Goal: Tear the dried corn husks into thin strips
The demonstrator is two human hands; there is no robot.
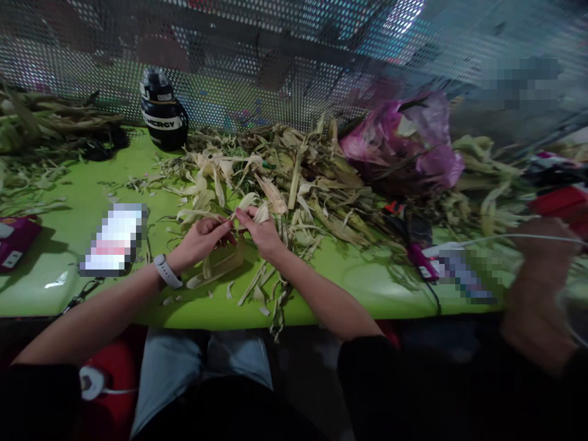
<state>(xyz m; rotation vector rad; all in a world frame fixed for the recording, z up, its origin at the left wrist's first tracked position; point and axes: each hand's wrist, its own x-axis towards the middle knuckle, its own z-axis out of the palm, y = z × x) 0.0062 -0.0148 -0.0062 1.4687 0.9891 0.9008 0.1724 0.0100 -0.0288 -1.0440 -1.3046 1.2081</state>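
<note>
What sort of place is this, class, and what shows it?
Probably a shared workspace: a long green table strewn with plant husks, a perforated screen behind, and another person's arm alongside.

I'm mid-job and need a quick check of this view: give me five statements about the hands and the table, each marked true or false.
1. The left hand and right hand are close together at a pale husk. True.
2. The right wrist wears a band. False: the white band is on the left wrist.
3. A black bottle stands upright on the green table. True.
4. The pink bag lies left of the bottle. False: the pink bag is to its right, past the heap of husks.
5. Another person's hand shows at the right of the picture. True.
</note>
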